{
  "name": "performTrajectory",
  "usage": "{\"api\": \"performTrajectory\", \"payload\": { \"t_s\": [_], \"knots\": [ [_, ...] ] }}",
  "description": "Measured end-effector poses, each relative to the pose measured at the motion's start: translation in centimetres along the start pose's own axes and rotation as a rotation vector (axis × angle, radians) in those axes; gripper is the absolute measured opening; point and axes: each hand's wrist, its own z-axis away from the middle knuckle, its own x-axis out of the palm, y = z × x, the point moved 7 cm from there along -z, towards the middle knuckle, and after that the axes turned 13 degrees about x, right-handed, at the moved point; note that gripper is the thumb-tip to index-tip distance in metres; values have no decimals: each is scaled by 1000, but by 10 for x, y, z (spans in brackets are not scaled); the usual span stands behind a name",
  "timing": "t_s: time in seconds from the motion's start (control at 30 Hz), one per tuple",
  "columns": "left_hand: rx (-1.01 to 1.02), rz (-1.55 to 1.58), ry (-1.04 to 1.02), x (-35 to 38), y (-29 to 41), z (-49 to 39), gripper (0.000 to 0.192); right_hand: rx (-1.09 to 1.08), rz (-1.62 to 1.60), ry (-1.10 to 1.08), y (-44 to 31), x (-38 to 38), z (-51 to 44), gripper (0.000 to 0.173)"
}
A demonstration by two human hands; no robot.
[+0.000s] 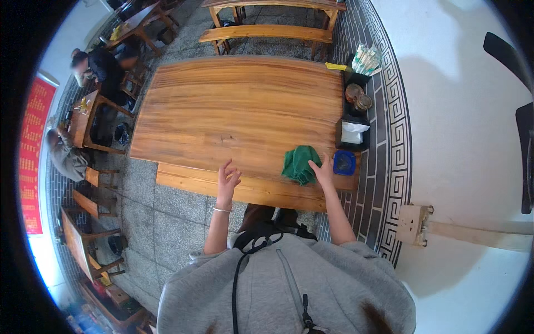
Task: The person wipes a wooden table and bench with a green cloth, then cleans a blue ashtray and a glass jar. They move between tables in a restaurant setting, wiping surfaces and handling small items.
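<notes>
A crumpled green cloth [301, 164] lies near the front right corner of the wooden table [233, 104]. My right hand [323, 172] is just beside it, thumb and fingers spread, with the thumb overlapping the cloth's right edge in view; whether they touch I cannot tell. Right of that hand sits a blue square dish [344, 163] with a dark inside. My left hand [227, 181], a bracelet on its wrist, hovers around the table's front edge, fingers loosely bent and holding nothing.
Along the brick-patterned wall stand a tissue box [353, 132], condiment jars [358, 97] and a holder of wrapped chopsticks [365, 60]. A wooden bench [187, 177] runs under the table's near side. Two people [102, 69] sit at other tables on the left.
</notes>
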Motion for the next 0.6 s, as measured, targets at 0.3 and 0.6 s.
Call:
{"api": "performTrajectory", "payload": {
  "t_s": [0.3, 0.6],
  "knots": [
    [-97, -103, 134, -118, -154, -32, 48, 99, 269, -24, 26, 90, -11, 106],
    [-924, -100, 575, -260, -313, 306, 37, -97, 343, 468, 2, 93, -17, 63]
  ]
}}
